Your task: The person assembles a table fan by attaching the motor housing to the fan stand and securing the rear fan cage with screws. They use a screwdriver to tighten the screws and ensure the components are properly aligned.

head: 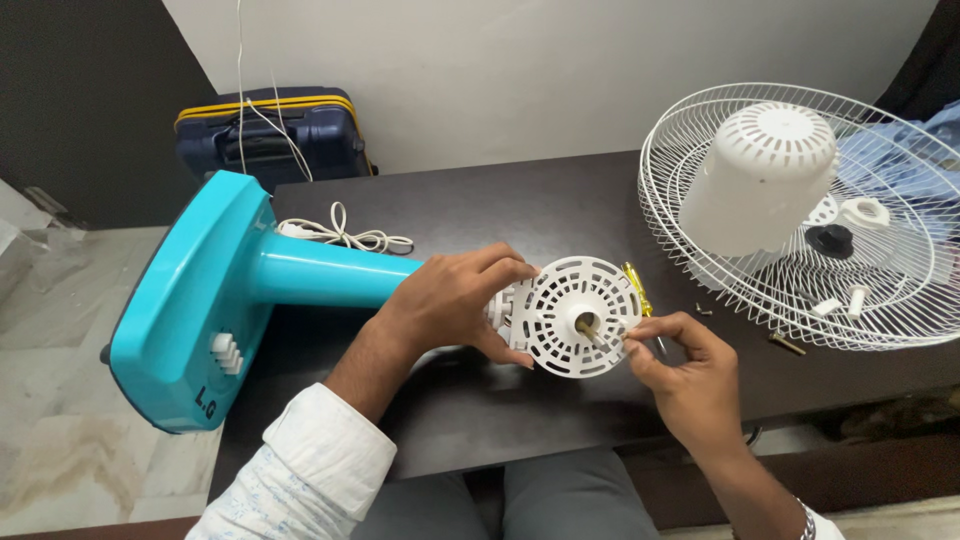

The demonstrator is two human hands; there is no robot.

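Observation:
A turquoise fan stand (210, 290) lies on its side across the dark table (520, 210), base to the left. At its neck sits a white slotted round motor plate (582, 316) with a brass shaft (588, 326) poking out of its centre. My left hand (450, 298) grips the white motor body just behind the plate. My right hand (685, 372) pinches the plate's lower right rim with thumb and forefinger, close to the shaft.
A white wire fan guard (900, 300) lies at the right, holding a white vented motor cover (758, 180), a black knob (829, 240) and small white parts. A yellow-handled screwdriver (636, 285) and loose screws (788, 344) lie beside it. White cord (345, 236), blue suitcase (270, 135) behind.

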